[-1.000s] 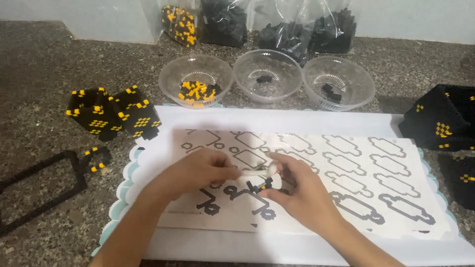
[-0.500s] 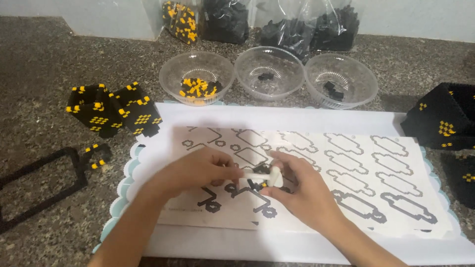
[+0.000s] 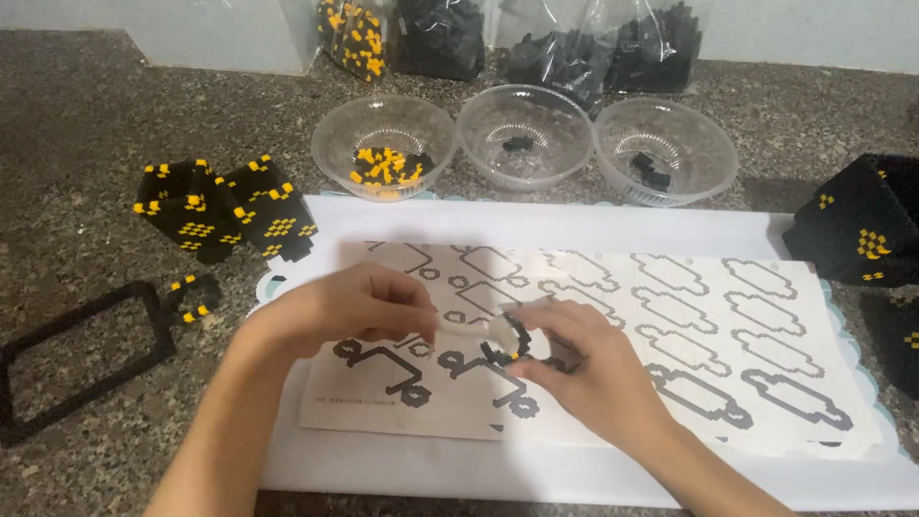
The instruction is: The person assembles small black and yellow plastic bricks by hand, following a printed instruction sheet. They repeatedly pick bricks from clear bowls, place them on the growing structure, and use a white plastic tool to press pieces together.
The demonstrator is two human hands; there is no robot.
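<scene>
With both your left hand (image 3: 359, 306) and right hand (image 3: 574, 359) pinched shut on the small black-and-yellow piece (image 3: 507, 343) between them, press evenly, low over the pattern sheet (image 3: 670, 325).

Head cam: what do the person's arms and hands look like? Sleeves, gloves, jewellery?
Both forearms are bare as far as the frame shows: no sleeves in view. The left hand and right hand wear no gloves. No rings, watch or bracelets can be seen. Fingernails look short and unpainted, though they are small in this view.
</scene>
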